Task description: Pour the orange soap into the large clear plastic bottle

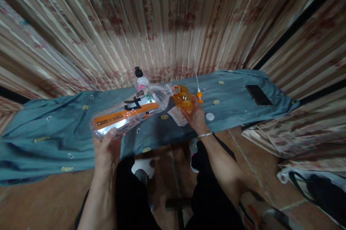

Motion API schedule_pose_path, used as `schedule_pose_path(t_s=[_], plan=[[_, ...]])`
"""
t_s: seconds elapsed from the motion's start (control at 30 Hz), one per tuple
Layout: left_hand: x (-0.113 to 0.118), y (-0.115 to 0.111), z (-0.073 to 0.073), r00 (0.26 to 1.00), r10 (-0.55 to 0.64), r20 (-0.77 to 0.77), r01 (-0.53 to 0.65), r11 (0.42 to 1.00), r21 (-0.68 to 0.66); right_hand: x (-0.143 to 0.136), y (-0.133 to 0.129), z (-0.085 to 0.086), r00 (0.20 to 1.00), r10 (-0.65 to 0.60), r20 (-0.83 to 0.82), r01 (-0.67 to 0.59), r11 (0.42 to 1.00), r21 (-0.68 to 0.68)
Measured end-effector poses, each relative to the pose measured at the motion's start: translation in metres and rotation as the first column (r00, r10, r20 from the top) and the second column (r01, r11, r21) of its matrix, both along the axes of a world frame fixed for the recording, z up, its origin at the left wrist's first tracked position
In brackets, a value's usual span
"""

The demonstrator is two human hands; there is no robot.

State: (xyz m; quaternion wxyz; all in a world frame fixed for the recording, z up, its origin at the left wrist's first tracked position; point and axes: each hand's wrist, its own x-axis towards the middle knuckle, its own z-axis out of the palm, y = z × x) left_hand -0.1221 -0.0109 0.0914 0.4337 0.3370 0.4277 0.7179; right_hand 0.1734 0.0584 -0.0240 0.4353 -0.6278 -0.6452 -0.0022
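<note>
A large clear bottle [129, 113] with an orange and silver label lies tilted in my left hand [108, 147], whose fingers wrap round its base end. Its neck points right and meets the mouth of a small orange translucent bottle [182, 100]. My right hand [196, 116] is closed round that orange bottle. Just right of it, an orange pump head [199, 95] with a clear tube lies on the teal cloth. A white cap [210, 116] rests near my right wrist. Beneath the orange bottle is a folded tissue [178, 116].
Behind the large bottle stands a clear bottle with a black top [138, 72]. A dark phone [258, 95] lies at the right of the teal cloth [67, 129]. Patterned curtains [173, 24] hang behind the cloth-covered surface. A dark bag [321, 194] is at the lower right.
</note>
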Motion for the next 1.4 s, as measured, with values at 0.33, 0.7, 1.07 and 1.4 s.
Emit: schedule_pose_path(t_s=[0.33,0.7,1.07,1.4], plan=[[0.002,-0.001,0.0,1.0,-0.006,0.002,0.006,1.0,0.017,0.0,0.0,0.002,1.0,0.01,-0.022,-0.01,0.999,-0.037],[0.005,0.0,-0.006,0.998,-0.015,0.066,0.016,1.0,-0.016,0.0,-0.002,0.005,0.998,0.009,-0.069,-0.011,1.0,-0.027],[0.01,0.001,-0.006,0.992,-0.017,0.127,0.027,0.997,-0.077,-0.001,-0.004,0.007,0.998,0.011,-0.069,-0.013,1.0,-0.023],[0.015,0.001,-0.007,0.988,-0.047,0.145,0.053,0.998,-0.042,-0.004,-0.004,0.008,0.988,0.019,-0.154,-0.03,0.997,-0.074]])
